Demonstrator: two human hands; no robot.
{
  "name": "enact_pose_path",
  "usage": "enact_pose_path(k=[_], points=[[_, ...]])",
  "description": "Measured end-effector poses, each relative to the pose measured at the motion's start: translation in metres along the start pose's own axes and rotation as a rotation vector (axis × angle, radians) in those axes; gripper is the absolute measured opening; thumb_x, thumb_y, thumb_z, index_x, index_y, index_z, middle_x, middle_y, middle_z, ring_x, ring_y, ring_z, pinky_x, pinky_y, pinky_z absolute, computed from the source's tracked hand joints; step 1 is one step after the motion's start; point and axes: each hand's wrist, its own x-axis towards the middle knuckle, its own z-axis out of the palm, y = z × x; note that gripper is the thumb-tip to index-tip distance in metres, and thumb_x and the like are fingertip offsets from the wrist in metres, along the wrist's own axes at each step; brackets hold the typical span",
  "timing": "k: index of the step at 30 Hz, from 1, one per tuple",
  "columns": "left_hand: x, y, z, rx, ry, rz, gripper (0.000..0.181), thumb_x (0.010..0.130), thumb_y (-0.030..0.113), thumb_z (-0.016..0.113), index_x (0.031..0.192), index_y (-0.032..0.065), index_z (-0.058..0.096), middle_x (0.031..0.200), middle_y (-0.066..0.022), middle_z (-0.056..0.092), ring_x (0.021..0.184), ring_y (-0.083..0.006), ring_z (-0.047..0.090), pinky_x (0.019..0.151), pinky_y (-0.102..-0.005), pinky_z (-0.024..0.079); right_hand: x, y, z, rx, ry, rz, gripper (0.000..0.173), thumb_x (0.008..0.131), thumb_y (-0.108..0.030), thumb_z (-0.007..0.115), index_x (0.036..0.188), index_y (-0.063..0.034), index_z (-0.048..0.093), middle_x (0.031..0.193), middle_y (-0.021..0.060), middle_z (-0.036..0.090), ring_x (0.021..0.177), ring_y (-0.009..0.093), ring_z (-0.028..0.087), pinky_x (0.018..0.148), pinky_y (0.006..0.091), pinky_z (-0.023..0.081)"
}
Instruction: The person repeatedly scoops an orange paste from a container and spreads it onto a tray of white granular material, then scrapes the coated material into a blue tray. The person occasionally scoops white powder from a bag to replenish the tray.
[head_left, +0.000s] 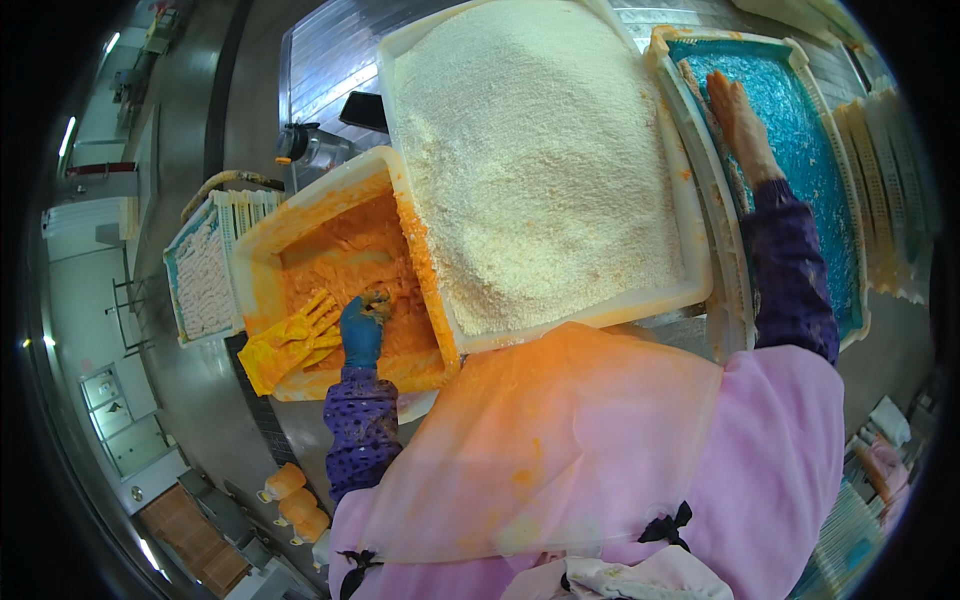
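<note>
My left hand (363, 330), in a blue glove smeared with orange, is inside a white plastic tub (319, 191) of orange, wet food pieces (341, 240). Its fingers are curled in; whether they hold a piece cannot be made out. A yellow rubber glove (289, 346) lies over the tub's near left corner. My bare right hand (739, 127) rests flat, palm down, on a crumb-coated strip (691, 79) along the left side of a tray lined with blue plastic (795, 112). Between my hands is a large white tub (577, 319) filled with pale breadcrumbs (532, 150).
On the metal table (322, 56) are a dark phone (364, 111) and a clear bottle (326, 148). A tray of pale coated pieces (202, 277) stands at left, stacked trays (881, 187) at right. Several orange jugs (300, 510) sit on the floor. Another person (885, 469) is partly visible lower right.
</note>
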Motion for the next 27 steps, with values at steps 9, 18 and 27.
enact_pose_path(k=[9, 18, 27], points=[[-0.022, 0.069, -0.02, -0.445, 0.239, 0.172, 0.02, 0.096, 0.004, 0.066, 0.115, -0.0021, 0.065, 0.11, -0.0115, 0.068, 0.095, -0.0199, 0.067, 0.086, -0.0338, 0.059, -0.143, -0.051, 0.157, -0.141, -0.237, -0.083, 0.053, 0.101, -0.04, 0.06, 0.145, -0.0094, 0.055, 0.144, 0.0103, 0.058, 0.135, 0.022, 0.052, 0.114, 0.0368, 0.04], [-0.082, 0.219, -0.015, -0.237, 0.082, 0.571, 0.034, 0.09, 0.0, 0.072, 0.123, 0.0017, 0.065, 0.113, -0.012, 0.068, 0.099, -0.0214, 0.069, 0.084, -0.0332, 0.06, -0.174, 0.038, 0.207, -0.264, -0.252, -0.012, 0.036, 0.103, -0.014, 0.059, 0.135, 0.0006, 0.059, 0.131, 0.0133, 0.063, 0.119, 0.022, 0.06, 0.101, 0.0304, 0.047], [-0.086, 0.284, 0.105, -0.152, -0.445, 0.628, 0.036, 0.091, 0.006, 0.073, 0.125, 0.0023, 0.064, 0.114, -0.0173, 0.07, 0.103, -0.0268, 0.071, 0.086, -0.0396, 0.061, -0.164, 0.057, 0.194, -0.09, -0.101, 0.083, 0.025, 0.102, -0.007, 0.058, 0.123, 0.0015, 0.067, 0.11, 0.0047, 0.068, 0.101, 0.013, 0.061, 0.092, 0.0237, 0.047]])
